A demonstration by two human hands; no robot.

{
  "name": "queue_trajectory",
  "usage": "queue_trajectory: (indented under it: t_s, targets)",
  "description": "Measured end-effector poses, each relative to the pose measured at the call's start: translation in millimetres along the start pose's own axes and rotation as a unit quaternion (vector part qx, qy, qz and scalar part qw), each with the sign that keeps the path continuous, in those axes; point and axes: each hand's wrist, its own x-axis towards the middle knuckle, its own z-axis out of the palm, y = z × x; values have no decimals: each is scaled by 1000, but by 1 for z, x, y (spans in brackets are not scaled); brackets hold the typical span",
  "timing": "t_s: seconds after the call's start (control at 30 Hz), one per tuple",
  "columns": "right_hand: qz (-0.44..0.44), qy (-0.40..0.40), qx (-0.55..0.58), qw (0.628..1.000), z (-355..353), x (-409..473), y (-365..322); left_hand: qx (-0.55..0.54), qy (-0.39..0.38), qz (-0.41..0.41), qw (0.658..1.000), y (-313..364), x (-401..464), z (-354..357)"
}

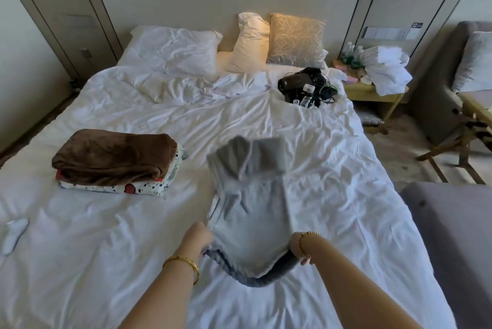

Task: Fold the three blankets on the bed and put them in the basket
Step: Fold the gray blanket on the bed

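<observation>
Folding grey blanket, third; left hand, right hand pinching near corners. Next: halve, stack on brown blanket. Basket unseen.

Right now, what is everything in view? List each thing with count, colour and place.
grey blanket: one, grey, mid-bed, near edge lifted by both hands
brown blanket: one, brown, folded, atop the spotted blanket, bed's left
spotted blanket: one, white with dark spots and red, folded, under the brown one
pillows: three, two white and one beige patterned, at the headboard
black gear with cables: one pile, bed's far right
bed: one, white sheets
white towels: pile, on the bedside table
left hand: grips the blanket edge
right hand: grips the blanket edge
</observation>
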Motion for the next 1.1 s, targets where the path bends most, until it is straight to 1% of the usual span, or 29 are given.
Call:
queue_trajectory:
  t_s: [0.1, 0.17, 0.23, 0.37, 0.43, 0.47, 0.5, 0.53, 0.57, 0.6, 0.63, 0.67, 0.7, 0.73, 0.77, 0.8, 0.83, 0.87, 0.97, 1.03, 1.1]
  targets:
    - [-18, 5, -21, 1000, 9, 5, 5, 31, -14, -14, 999, -6, 0, 2]
    - [-3, -26, 15, 1000, 13, 13, 8, 43, -25, -24, 999, -6, 2, 3]
    - [22, -40, 71, 996, 10, 20, 9, 42, -37, -34, 998, -3, 4, 6]
    - [3, -24, 131, 991, -9, 36, -1, 15, -69, -62, 996, 17, 15, 10]
    - [-26, -9, 181, 983, -35, 35, -21, -40, -65, -58, 995, 46, 25, 6]
    - [-45, 15, 204, 978, -55, 34, -32, -98, -61, -45, 992, 68, 30, -2]
    - [-62, 47, 213, 974, -82, 30, -45, -157, -57, -14, 986, 96, 33, -14]
    - [-77, 96, 232, 965, -114, 24, -59, -202, -45, 37, 978, 128, 35, -31]
    - [-90, 140, 242, 956, -151, 12, -75, -224, -22, 107, 968, 164, 35, -53]
    - [-96, 203, 259, 939, -195, -9, -90, -230, 14, 187, 955, 203, 31, -81]
    - [-142, 296, 259, 909, -238, -33, -101, -223, 65, 269, 935, 241, 19, -110]
    - [-209, 392, 293, 847, -276, -56, -106, -217, 131, 346, 903, 276, 1, -138]
    - [-267, 447, 386, 762, -311, -81, -109, -220, 201, 408, 863, 303, -19, -164]
    - [-305, 527, 437, 661, -340, -103, -107, -232, 267, 459, 815, 323, -38, -185]
    - [-316, 600, 445, 586, -356, -125, -102, -239, 322, 496, 770, 334, -57, -200]
    - [-325, 633, 425, 560, -360, -143, -96, -242, 360, 518, 737, 338, -72, -209]
    - [-347, 644, 409, 545, -361, -154, -90, -244, 380, 531, 717, 338, -82, -213]
    - [-361, 647, 403, 538, -357, -162, -86, -249, 386, 536, 708, 333, -91, -214]
    - [-367, 648, 415, 523, -332, -170, -77, -266, 376, 526, 715, 314, -109, -206]
    - [-350, 633, 432, 539, -308, -170, -70, -269, 378, 507, 726, 300, -120, -199]
    - [-354, 619, 432, 553, -283, -173, -62, -264, 378, 490, 740, 285, -130, -192]
